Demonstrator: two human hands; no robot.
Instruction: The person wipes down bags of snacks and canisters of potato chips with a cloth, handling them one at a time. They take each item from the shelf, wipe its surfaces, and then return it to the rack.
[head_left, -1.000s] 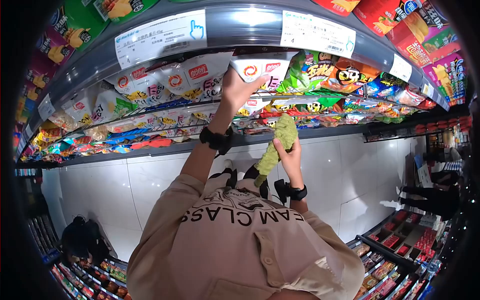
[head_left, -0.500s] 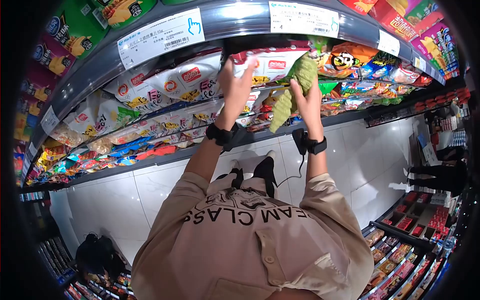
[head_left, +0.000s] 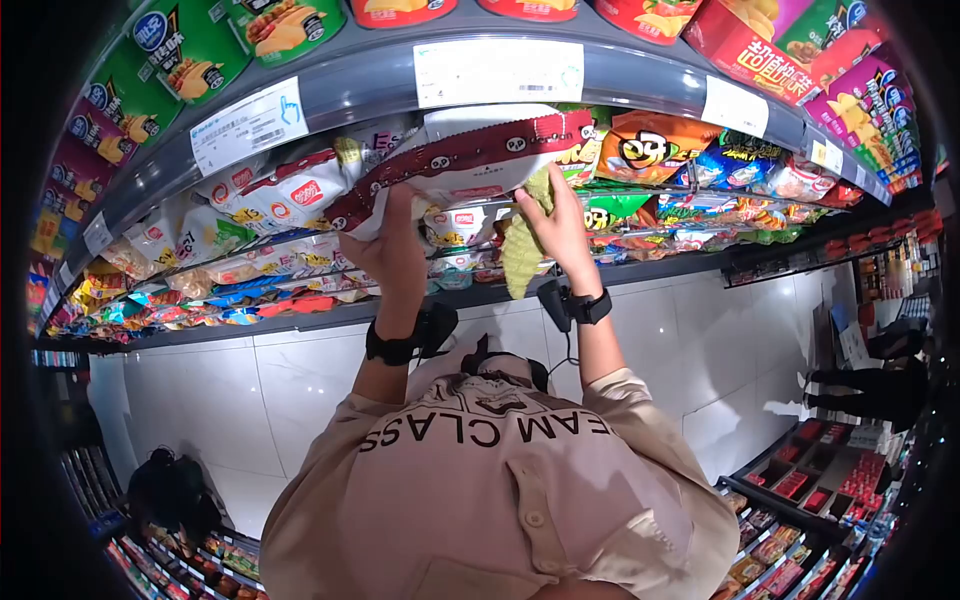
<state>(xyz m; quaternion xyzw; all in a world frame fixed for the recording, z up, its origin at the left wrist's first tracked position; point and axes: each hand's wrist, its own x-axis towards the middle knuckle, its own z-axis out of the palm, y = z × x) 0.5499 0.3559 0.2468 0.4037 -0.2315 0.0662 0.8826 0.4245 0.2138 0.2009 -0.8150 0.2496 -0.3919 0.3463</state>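
Note:
A white snack bag with a dark red top band (head_left: 455,155) is tilted out at the front of the shelf, under the price labels. My left hand (head_left: 392,255) grips its left side, thumb up along the front. A green cloth (head_left: 522,255) hangs from my right hand (head_left: 562,228), whose fingers are closed round it at the bag's right end. Part of the cloth lies behind those fingers, against the bag. Just left of my left hand are more white snack bags (head_left: 300,190), and an orange snack bag (head_left: 650,150) sits to the right of the cloth.
Above runs the curved shelf edge (head_left: 350,75) with price labels, and green cans (head_left: 165,50) stand on it. Lower shelves hold further bagged snacks. Behind me, a person (head_left: 170,495) is low at the left and another (head_left: 870,385) stands at the right, near display racks (head_left: 800,470).
The red-banded bag has come forward and tipped, its top band now toward me. Both hands have moved left and lower, my left hand now on the bag's side. The cloth stays in my right hand.

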